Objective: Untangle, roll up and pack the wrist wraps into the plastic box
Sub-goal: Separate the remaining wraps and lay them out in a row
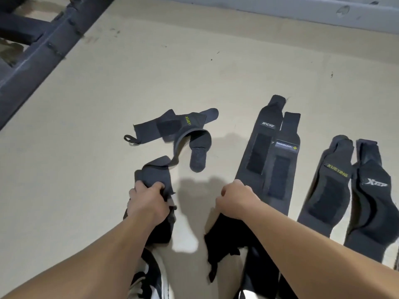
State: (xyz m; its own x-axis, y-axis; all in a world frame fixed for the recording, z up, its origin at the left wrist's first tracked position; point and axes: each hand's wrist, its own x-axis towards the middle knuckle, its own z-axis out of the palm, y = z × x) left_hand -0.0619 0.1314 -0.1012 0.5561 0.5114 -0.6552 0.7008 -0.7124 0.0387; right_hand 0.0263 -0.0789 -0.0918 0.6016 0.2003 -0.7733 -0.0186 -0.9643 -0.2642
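My left hand (149, 198) curls its fingers round the near end of the tangled wrap (185, 128), which trails ahead-right; my right hand (235, 199) grips a second wrap (218, 238) in curled fingers.

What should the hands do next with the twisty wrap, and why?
Probably lift the left hand to draw its grey wrap out of the tangle. The wrap's strip loops into that twisted pile, while four flat wraps lie straight to the right. The right hand grips a black wrap.
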